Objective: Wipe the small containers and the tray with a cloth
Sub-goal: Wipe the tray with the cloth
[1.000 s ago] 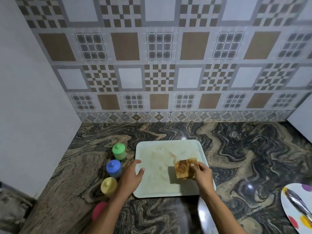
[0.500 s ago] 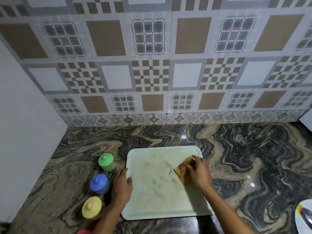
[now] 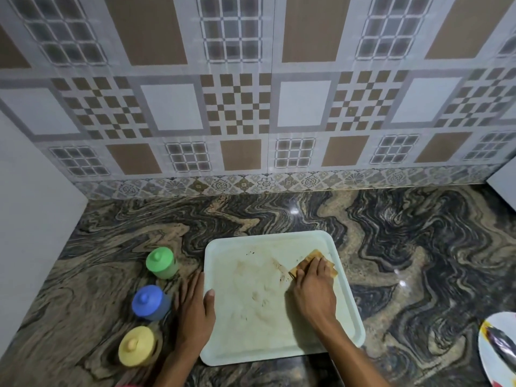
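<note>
While my right hand (image 3: pixel 314 291) presses the folded brown cloth (image 3: pixel 314 256) flat at the far right of the pale square plastic tray (image 3: pixel 212 350), my open left hand (image 3: pixel 194 308) steadies its left rim; I judge the smeared middle needs wiping next.

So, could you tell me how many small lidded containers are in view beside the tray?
3, in a line left of the tray: green container farthest, blue container in the middle, yellow container nearest. Something pinkish at the bottom edge may be a fourth.
</note>
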